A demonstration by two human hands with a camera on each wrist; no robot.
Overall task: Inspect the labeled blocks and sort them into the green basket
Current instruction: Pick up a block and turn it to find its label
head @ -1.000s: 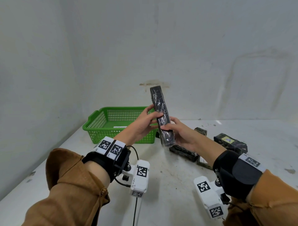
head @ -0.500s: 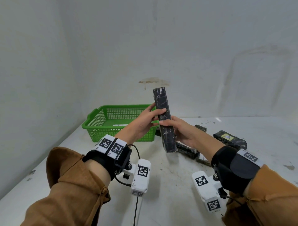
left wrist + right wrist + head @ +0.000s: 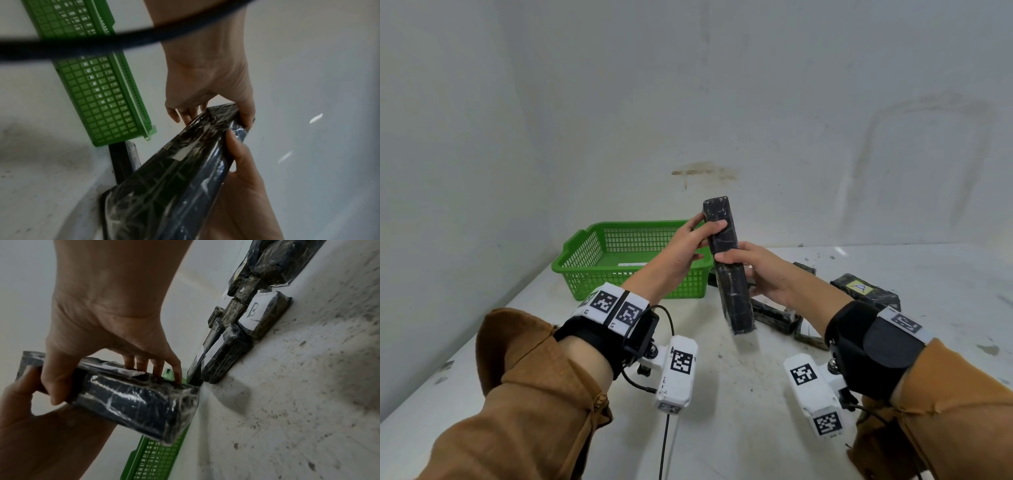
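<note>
Bare, stained white walls behind a scuffed white table (image 3: 722,394); green basket (image 3: 585,240) at centre left with only a white slip visible inside, so sorting judged barely begun. At frame centre, one black wrapped block (image 3: 732,291) upright in mid-air, left hand (image 3: 681,246) curled round its upper part, right hand (image 3: 760,270) round its middle, seemingly under inspection. Right of centre, remaining blocks (image 3: 774,313) on the table, one labelled "B" (image 3: 254,313), another with a yellow triangle sticker (image 3: 859,287).
</note>
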